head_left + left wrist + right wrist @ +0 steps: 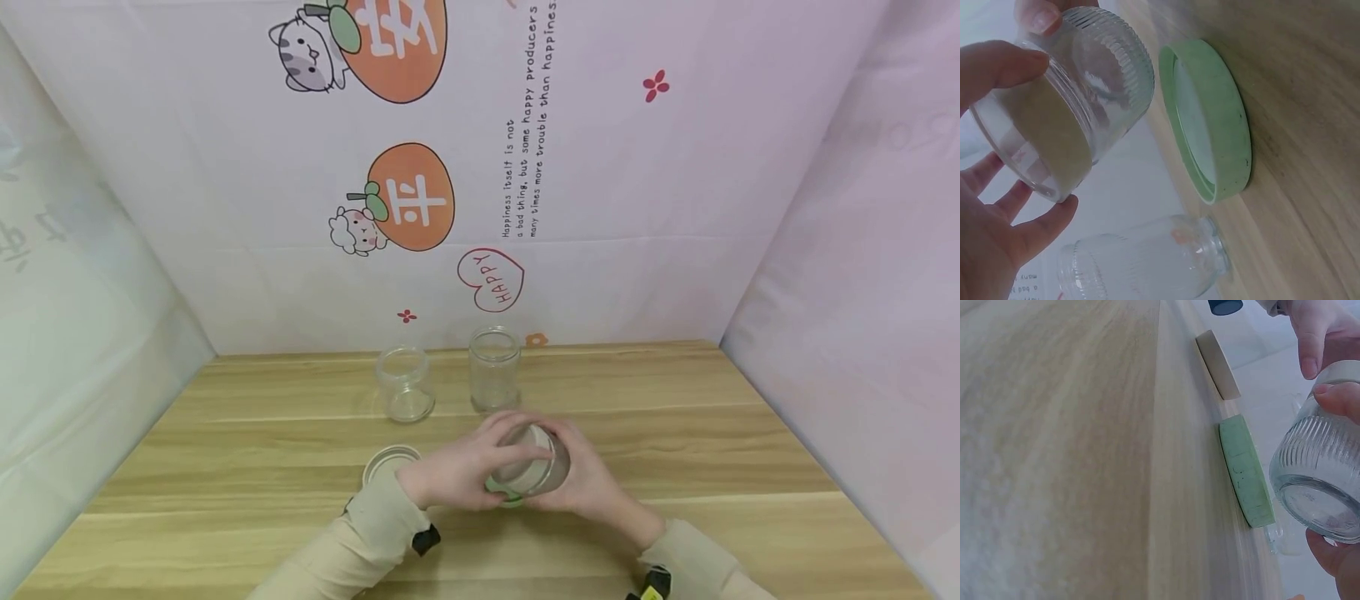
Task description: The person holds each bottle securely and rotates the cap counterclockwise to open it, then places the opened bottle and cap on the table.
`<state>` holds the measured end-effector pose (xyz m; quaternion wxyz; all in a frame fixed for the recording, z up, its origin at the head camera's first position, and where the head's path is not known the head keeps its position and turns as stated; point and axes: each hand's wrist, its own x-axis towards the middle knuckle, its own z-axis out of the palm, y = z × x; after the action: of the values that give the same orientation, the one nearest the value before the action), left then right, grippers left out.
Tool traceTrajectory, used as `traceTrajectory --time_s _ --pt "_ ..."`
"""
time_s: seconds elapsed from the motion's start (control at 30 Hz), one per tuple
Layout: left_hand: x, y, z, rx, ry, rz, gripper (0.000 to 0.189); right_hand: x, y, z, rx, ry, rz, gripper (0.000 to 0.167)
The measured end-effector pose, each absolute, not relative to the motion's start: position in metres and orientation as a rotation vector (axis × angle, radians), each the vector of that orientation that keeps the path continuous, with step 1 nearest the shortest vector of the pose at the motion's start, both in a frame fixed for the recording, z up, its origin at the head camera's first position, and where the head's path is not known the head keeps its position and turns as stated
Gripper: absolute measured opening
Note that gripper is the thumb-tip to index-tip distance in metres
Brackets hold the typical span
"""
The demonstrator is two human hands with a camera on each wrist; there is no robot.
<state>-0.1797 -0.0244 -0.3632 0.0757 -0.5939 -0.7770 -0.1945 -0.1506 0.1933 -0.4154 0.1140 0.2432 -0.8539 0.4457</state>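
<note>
Between both hands a ribbed clear glass jar (553,471) is held tilted above the table. My left hand (468,468) grips its mouth end, thumb on one side and fingers on the other, as the left wrist view shows. My right hand (592,483) holds the jar's body, with its thumb (1341,400) and a fingertip on the glass. Below the jar a green lid (1225,125) lies on the table, its hollow side up, apart from the glass. A pale beige band shows at the jar's mouth; whether it is part of the jar I cannot tell.
Two clear glass jars stand at the back: a shorter jar (408,400) on the left and a taller jar (495,379) to its right. A pale round lid (388,457) lies beside my left wrist. Behind the wooden table (675,417) hangs a printed cloth (600,208).
</note>
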Motion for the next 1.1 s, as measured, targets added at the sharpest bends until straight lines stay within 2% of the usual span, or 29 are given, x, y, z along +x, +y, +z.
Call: traceTrajectory --time_s 1.1 --pt "-0.1868 -0.0327 -0.3666 -1.749 -2.357 -0.739 0.074 -0.1512 0.1948 -0.415 0.75 -2.515 1.276 0.09"
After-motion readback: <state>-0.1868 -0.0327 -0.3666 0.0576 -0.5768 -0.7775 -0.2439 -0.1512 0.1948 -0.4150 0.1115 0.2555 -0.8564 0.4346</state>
